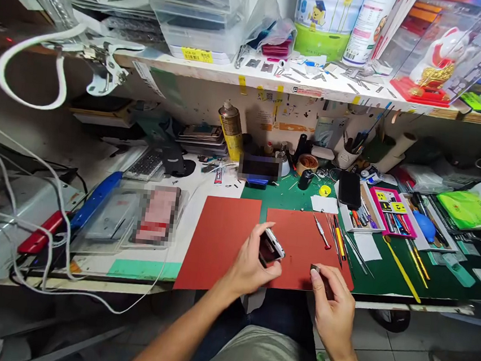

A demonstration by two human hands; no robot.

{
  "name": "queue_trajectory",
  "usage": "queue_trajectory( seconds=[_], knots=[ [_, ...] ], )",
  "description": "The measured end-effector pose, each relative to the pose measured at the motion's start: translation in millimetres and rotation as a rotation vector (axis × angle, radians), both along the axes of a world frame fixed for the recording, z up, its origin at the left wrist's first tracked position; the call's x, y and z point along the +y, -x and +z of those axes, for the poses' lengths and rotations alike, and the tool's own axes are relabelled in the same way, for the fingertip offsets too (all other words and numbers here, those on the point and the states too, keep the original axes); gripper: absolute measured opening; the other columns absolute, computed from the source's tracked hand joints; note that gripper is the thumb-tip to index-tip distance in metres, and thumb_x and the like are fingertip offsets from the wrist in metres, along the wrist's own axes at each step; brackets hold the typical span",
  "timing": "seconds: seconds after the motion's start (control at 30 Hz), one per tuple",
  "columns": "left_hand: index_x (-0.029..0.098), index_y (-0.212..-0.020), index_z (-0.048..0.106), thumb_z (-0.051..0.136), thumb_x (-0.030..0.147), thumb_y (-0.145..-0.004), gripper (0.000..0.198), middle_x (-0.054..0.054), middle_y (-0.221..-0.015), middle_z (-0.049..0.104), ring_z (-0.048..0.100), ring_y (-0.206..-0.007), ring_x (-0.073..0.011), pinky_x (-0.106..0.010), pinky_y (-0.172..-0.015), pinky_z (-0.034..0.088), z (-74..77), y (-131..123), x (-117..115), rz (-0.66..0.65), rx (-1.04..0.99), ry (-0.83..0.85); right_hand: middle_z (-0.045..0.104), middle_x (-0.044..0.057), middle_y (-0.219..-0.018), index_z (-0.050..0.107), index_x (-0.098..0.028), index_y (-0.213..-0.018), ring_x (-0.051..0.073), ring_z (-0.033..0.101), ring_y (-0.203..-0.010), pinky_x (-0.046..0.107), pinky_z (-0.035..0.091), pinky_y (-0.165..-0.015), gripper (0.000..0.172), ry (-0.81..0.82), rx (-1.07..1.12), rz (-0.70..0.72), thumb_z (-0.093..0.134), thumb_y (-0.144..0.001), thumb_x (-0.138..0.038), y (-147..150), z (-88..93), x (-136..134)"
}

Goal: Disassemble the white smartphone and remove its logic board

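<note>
My left hand (252, 264) grips a small phone-like device (271, 246) with a metal rim, held tilted above the right red mat (303, 240). My right hand (331, 300) is pinched on a small dark part (315, 269) at the mat's front right corner. A second red mat (217, 241) lies to the left. Screwdrivers and tweezers (337, 238) lie just beyond my right hand on the green cutting mat (290, 196).
A black phone (349, 189) and a pink tool tray (391, 209) sit at the right. A spray can (231, 128), a tape roll (307, 163) and a pen cup (347, 151) stand at the back. White cables (15, 221) hang at the left. A cluttered shelf (276, 79) runs overhead.
</note>
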State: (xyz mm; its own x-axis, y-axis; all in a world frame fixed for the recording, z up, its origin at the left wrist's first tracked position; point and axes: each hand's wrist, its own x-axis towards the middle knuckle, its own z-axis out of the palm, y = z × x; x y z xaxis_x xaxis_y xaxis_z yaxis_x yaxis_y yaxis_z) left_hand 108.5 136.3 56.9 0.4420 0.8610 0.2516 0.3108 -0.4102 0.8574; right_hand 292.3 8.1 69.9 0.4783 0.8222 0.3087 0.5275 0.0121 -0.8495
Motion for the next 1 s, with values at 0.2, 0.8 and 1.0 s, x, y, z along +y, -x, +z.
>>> queue_trajectory(
  seconds=[0.2, 0.8, 1.0],
  knots=[
    [0.024, -0.157, 0.037, 0.067, 0.014, -0.077, 0.086, -0.011, -0.134, 0.059, 0.064, -0.112, -0.0234, -0.041, -0.102, 0.054, -27.8, -44.9, -17.2, 0.072, -0.054, -0.121, 0.076, 0.008, -0.106, 0.074, -0.027, -0.131, 0.022, 0.076, -0.097, 0.034, 0.066, -0.085, 0.035, -0.172, -0.232, 0.069, 0.063, -0.103, -0.01, -1.9, 31.2, 7.3],
    [0.025, -0.157, 0.04, 0.069, 0.024, -0.095, 0.068, -0.008, -0.115, 0.058, 0.058, -0.099, -0.0227, -0.037, -0.088, 0.052, -29.2, -61.2, -27.3, 0.087, -0.036, -0.241, 0.078, 0.009, -0.103, 0.062, -0.029, -0.154, 0.029, 0.08, -0.115, 0.042, 0.072, -0.095, 0.068, -0.308, -0.425, 0.162, 0.068, -0.094, 0.004, -11.0, 14.9, 5.7],
    [0.025, -0.157, 0.04, 0.068, 0.025, -0.097, 0.067, -0.007, -0.114, 0.058, 0.058, -0.099, -0.023, -0.038, -0.09, 0.051, -28.0, -64.1, -28.7, 0.078, -0.013, -0.29, 0.079, 0.01, -0.103, 0.064, -0.025, -0.152, 0.029, 0.08, -0.114, 0.039, 0.072, -0.094, 0.065, -0.316, -0.442, 0.191, 0.067, -0.095, 0.005, -16.3, 23.8, 6.3]
  ],
)
